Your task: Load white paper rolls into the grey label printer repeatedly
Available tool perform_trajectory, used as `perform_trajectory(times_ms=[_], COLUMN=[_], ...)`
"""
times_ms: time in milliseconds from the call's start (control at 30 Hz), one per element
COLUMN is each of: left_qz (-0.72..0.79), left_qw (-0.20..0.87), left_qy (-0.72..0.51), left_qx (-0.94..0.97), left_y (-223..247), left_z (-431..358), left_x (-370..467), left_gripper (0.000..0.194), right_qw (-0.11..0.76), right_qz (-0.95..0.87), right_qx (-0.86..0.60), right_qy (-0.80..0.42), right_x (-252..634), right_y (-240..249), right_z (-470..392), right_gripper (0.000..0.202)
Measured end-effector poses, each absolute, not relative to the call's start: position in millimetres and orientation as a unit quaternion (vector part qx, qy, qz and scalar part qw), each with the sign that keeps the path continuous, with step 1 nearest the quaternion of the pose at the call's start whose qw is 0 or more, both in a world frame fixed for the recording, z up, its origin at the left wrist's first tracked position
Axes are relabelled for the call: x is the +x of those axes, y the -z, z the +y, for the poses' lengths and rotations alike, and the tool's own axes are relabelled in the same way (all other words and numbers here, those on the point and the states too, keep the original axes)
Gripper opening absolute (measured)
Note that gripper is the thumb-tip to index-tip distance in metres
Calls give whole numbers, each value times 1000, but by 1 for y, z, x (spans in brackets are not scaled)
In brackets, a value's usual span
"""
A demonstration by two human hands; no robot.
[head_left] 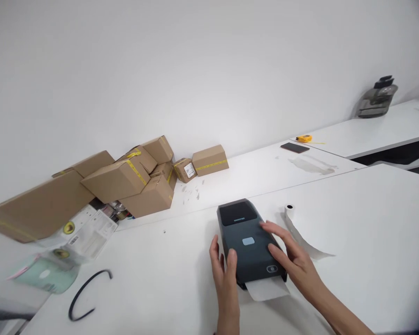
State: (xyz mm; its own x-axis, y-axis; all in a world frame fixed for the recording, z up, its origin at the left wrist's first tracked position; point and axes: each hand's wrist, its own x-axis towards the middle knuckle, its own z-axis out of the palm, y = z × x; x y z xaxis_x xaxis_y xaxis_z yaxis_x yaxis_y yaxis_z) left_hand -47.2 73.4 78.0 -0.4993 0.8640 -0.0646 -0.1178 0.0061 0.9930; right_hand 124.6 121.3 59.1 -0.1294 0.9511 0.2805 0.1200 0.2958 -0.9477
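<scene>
A dark blue-grey printer (247,242) with a glossy black window and a pale square button lies flat on the white table. White paper (267,288) sticks out from under its near edge. My left hand (225,279) is at the printer's left side, its thumb against the front left edge and its fingers along the flank. My right hand (295,260) steadies the right side, with thumb and fingertip on the top cover and the other fingers partly hidden. A small paper roll (289,211) with a loose strip trailing toward me stands just right of the printer.
Several cardboard boxes (115,181) are piled at the left by the wall. A black curved band (78,295) and a mint-green pouch (49,274) lie front left. Toward the back right are a phone (295,147), a yellow tape measure (304,138) and a grey jug (377,100).
</scene>
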Motion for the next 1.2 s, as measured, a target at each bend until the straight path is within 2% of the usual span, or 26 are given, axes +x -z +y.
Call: perform_trajectory(times_ms=[100, 167, 300, 500, 800, 1033, 1200], left_qz=[550, 537, 519, 512, 533, 533, 531], left_qw=[476, 501, 513, 512, 486, 484, 480], left_qy=[-622, -620, -620, -619, -633, -636, -635], left_qx=[289, 276, 287, 305, 281, 278, 290], left_y=[-73, -69, -66, -66, -73, -63, -73], left_z=[73, 69, 63, 62, 65, 66, 70], left_x=[-43, -43, -44, -51, -42, -43, -45], left_gripper=[78, 80, 78, 86, 84, 84, 79], right_qw=[476, 445, 444, 474, 496, 521, 515], right_qz=[-564, -525, -463, -444, -438, -452, -469], right_qx=[-476, -463, -426, -423, -402, -406, -419], right_qy=[-479, -559, -638, -632, -633, -599, -582], right_x=[123, 123, 121, 119, 117, 113, 113], right_y=[-50, -40, -26, -30, -35, -13, -11], right_z=[121, 118, 113, 112, 109, 108, 114], right_gripper=[77, 83, 82, 77, 75, 76, 73])
